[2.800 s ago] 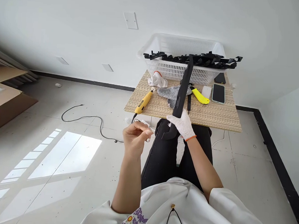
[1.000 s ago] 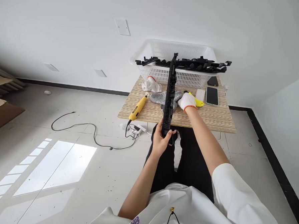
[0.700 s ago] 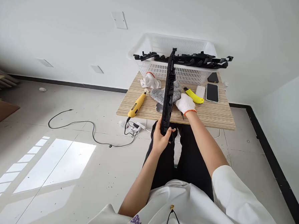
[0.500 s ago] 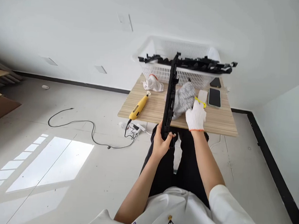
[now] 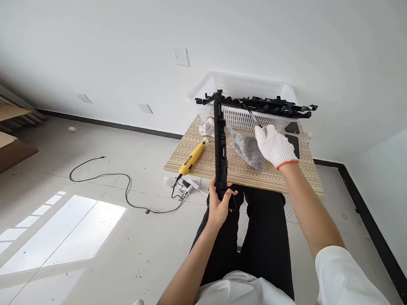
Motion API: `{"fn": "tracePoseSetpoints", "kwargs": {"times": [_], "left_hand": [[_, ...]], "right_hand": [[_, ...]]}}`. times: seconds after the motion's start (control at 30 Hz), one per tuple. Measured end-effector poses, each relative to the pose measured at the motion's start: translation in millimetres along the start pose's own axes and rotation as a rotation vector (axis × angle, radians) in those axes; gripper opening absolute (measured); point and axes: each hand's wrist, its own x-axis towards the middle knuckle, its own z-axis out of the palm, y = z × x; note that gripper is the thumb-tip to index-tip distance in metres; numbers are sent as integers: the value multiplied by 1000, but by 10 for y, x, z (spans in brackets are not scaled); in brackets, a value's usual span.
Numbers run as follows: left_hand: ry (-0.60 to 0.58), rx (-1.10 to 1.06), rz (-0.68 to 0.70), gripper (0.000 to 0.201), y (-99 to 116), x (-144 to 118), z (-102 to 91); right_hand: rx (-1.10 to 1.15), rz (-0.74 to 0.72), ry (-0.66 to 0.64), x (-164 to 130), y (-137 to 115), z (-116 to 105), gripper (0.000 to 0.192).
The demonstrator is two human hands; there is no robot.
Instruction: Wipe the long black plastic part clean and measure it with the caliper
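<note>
While the bare left hand (image 5: pixel 218 211) has its fingers wrapped round the near end of the black strip (image 5: pixel 220 149), the strip points up toward 12 o'clock, over the table (image 5: pixel 311 176), with its far end in front of the basket (image 5: pixel 239 120). The gloved right hand (image 5: pixel 275 147), up at about 1 o'clock from the left, grips a thin tool (image 5: pixel 252 116) aimed toward 11 (too small to tell what's on the tip). I'd say hold the strip low and firm so it doesn't twist, and mind the tip around that bare hand. Swing it wide of the black parts (image 5: pixel 277 107) in the basket, too. Grey cloth (image 5: pixel 249 151) at 3 o'clock from the strip, grinder (image 5: pixel 192 158) around 8: don't snag either.
</note>
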Motion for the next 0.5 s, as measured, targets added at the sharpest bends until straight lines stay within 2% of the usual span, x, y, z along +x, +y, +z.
{"fn": "tracePoseSetpoints", "kwargs": {"times": [0.03,0.1,0.17,0.2,0.23,0.3,0.37,0.43,0.5], "left_hand": [[1,-8,1,63,2,3,2],[-2,-16,10,61,2,7,2],[-5,-8,15,60,0,5,-1],[-9,0,13,60,-3,2,-3],[-14,9,10,60,-6,-1,-4],[-24,23,15,60,-17,-6,-5],[-33,30,38,58,-31,-8,-2],[-36,48,53,56,-46,-6,5],[-36,80,41,57,-60,-2,16]], "right_hand": [[33,-16,7,5,10,-50,65],[106,-76,106,5,27,-100,60],[218,-148,209,-13,32,-64,48],[308,-176,202,-29,27,-10,42],[430,-191,150,-48,16,66,37],[736,-172,-57,-91,-23,270,30],[994,-79,-219,-126,-76,505,28],[1134,15,-262,-144,-125,718,26],[1179,82,-298,-151,-159,874,25]]}}
